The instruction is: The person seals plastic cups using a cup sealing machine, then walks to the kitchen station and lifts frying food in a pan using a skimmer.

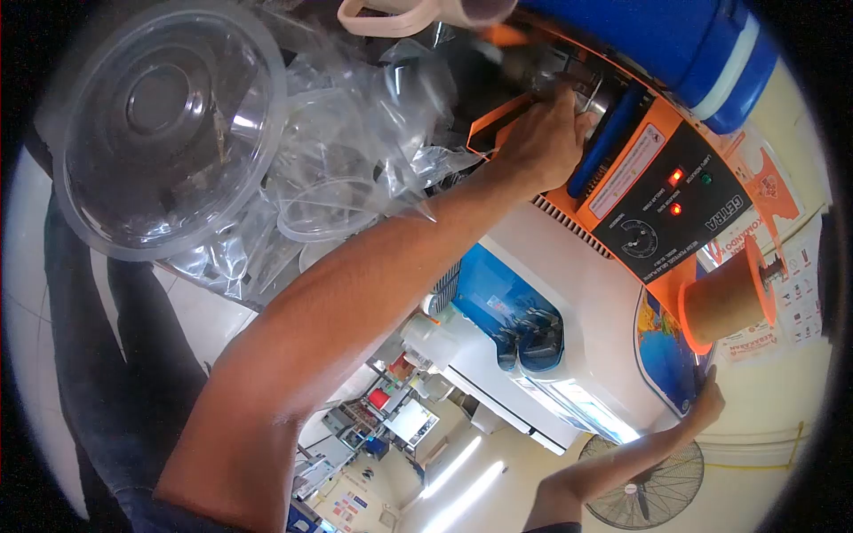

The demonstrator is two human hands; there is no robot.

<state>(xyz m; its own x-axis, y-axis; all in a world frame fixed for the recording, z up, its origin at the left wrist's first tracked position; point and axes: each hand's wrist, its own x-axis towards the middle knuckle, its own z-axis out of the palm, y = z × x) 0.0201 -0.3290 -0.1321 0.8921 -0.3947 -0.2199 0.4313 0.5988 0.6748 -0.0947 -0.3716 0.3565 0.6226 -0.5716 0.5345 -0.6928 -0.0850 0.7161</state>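
My left hand (546, 147) reaches into the orange and black cup sealing machine (635, 200), marked GETRA. Its fingers are curled at a shiny metal part (600, 105) beside a blue roller (613, 133); what they hold is hidden. Two red lamps glow on the front panel. My right hand (705, 404) is closed near the machine's far side, close to the film roll (724, 302) with orange end discs. What it grips cannot be made out. Clear plastic cups and bags (338, 160) lie beside my left forearm.
A large round clear lid (164, 124) lies at the left. A pink mug (409, 13) and a blue container (675, 49) stand close to the sealer. Beside it is a white and blue appliance (569, 293). A fan (640, 484) and a cluttered room appear beyond.
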